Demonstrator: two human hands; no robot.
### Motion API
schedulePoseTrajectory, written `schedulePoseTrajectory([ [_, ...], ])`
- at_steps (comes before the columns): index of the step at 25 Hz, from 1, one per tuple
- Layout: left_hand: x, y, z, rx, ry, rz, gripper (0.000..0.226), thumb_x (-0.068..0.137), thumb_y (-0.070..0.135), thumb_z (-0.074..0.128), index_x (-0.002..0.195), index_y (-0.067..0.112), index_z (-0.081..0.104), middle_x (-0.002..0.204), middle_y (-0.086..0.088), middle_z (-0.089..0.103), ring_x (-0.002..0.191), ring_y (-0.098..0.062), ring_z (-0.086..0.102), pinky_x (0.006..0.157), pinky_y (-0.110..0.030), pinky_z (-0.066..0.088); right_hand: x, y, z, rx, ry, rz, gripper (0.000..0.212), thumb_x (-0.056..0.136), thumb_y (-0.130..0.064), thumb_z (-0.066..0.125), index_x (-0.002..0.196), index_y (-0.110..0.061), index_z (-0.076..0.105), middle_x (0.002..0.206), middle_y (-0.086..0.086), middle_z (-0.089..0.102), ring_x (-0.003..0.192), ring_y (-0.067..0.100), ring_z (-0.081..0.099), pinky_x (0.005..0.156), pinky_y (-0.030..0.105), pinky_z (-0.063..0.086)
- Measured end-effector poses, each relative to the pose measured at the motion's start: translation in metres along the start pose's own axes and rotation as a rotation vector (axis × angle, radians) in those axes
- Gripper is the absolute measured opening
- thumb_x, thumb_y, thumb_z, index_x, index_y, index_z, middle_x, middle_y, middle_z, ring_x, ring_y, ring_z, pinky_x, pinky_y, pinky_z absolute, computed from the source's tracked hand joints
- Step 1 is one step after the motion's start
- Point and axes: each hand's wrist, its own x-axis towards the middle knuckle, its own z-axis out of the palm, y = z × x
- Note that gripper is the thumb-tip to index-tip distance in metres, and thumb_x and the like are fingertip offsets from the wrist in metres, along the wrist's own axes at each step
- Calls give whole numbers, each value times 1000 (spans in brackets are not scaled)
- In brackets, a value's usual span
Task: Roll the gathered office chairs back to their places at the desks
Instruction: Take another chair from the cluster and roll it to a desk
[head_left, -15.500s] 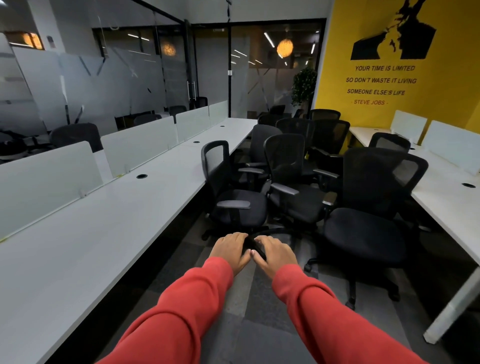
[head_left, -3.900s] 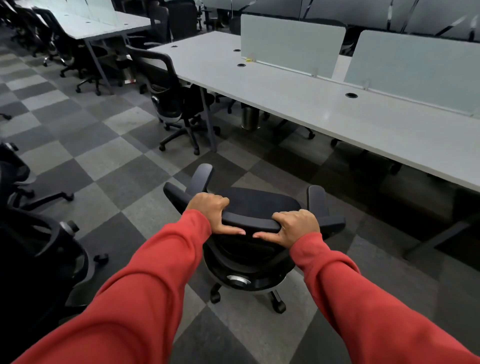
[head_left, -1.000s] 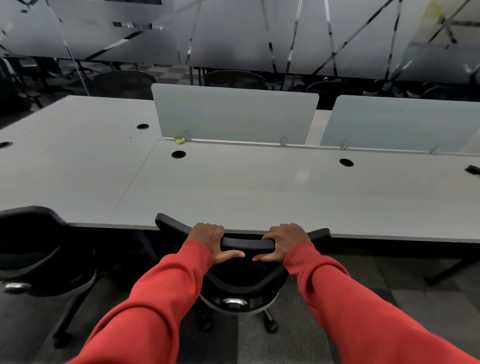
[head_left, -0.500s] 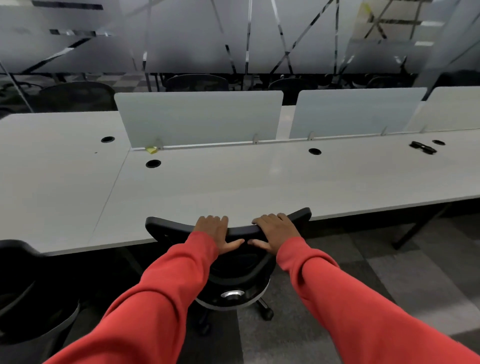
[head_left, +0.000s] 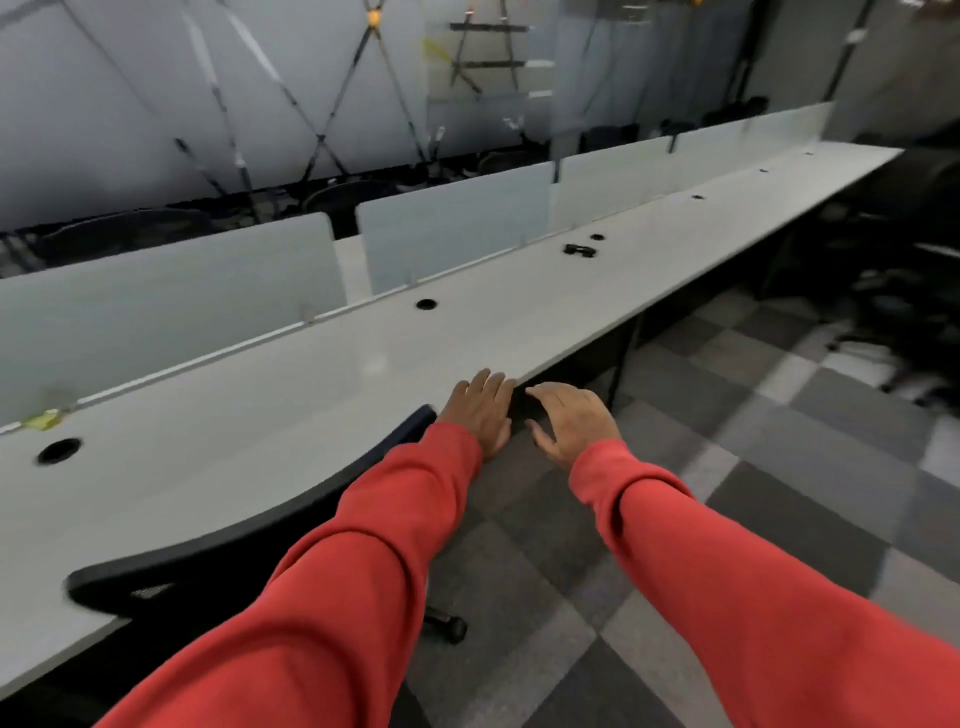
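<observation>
While the left hand (head_left: 480, 410) and right hand (head_left: 571, 422) reach forward with fingers loosely extended and gripping nothing, the office chair (head_left: 234, 551) stands at the desk (head_left: 311, 415), backrest at the desk edge beneath the left sleeve (head_left: 363, 545). Left fingertips overlap that edge; contact cannot be told.

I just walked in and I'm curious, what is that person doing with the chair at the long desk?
A person in red sleeves is putting office chairs back at the desks. One black chair is tucked in against the long white desk. The left hand and right hand are both open and off the chair, near the desk's edge. More chairs, blurry, stand at the far right.
</observation>
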Motion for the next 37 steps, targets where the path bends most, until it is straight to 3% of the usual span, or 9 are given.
schedulePoseTrajectory([
  [5, 65, 129, -26, -85, 110, 158, 63, 100, 33, 40, 153, 9, 15, 160, -9, 18, 148, -26, 13, 118, -40, 17, -65, 112, -78, -171, 98, 204, 53, 85, -42, 41, 122, -11, 64, 116, 4, 69, 112, 24, 64, 92, 38, 53],
  [11, 123, 293, -40, -204, 181, 369, 63, 97, 42, 44, 150, 11, 28, 157, -7, 28, 146, -24, 20, 116, -40, 24, -176, 229, -172, -338, 173, 488, 51, 85, -42, 42, 119, -12, 65, 115, 5, 69, 110, 23, 65, 89, 37, 52],
  [16, 142, 398, -46, -234, 191, 538, 61, 95, 42, 47, 146, 11, 32, 154, -7, 31, 145, -24, 24, 115, -39, 24, -257, 286, -224, -439, 202, 659, 47, 86, -39, 46, 120, -11, 63, 115, 4, 68, 107, 22, 65, 88, 39, 51],
  [18, 151, 427, -46, -245, 201, 590, 61, 95, 42, 47, 146, 11, 33, 153, -8, 33, 144, -24, 25, 115, -39, 25, -279, 303, -235, -468, 226, 703, 43, 86, -35, 55, 120, -11, 63, 115, 4, 69, 105, 22, 65, 87, 39, 50],
  [22, 179, 475, -38, -227, 207, 669, 62, 97, 44, 43, 147, 11, 30, 154, -8, 31, 144, -23, 24, 115, -37, 23, -299, 337, -250, -534, 220, 724, 49, 87, -41, 42, 121, -13, 64, 115, 1, 69, 105, 20, 65, 86, 37, 51],
  [25, 213, 505, -33, -244, 207, 707, 64, 97, 45, 43, 148, 11, 28, 155, -8, 29, 145, -23, 22, 116, -38, 22, -296, 373, -255, -563, 217, 731, 44, 88, -37, 51, 122, -13, 64, 115, 2, 68, 106, 19, 65, 88, 37, 51],
  [30, 295, 539, -24, -246, 233, 770, 66, 97, 46, 42, 150, 10, 25, 156, -8, 27, 145, -23, 22, 116, -39, 23, -262, 447, -253, -607, 229, 736, 50, 87, -41, 39, 120, -13, 64, 111, 1, 69, 102, 18, 66, 86, 35, 52],
  [37, 417, 565, -21, -357, 277, 846, 69, 97, 44, 45, 150, 6, 25, 157, -12, 26, 147, -24, 18, 119, -37, 19, -194, 546, -246, -616, 248, 763, 50, 88, -41, 43, 121, -10, 64, 111, 3, 69, 101, 20, 66, 82, 36, 53],
])
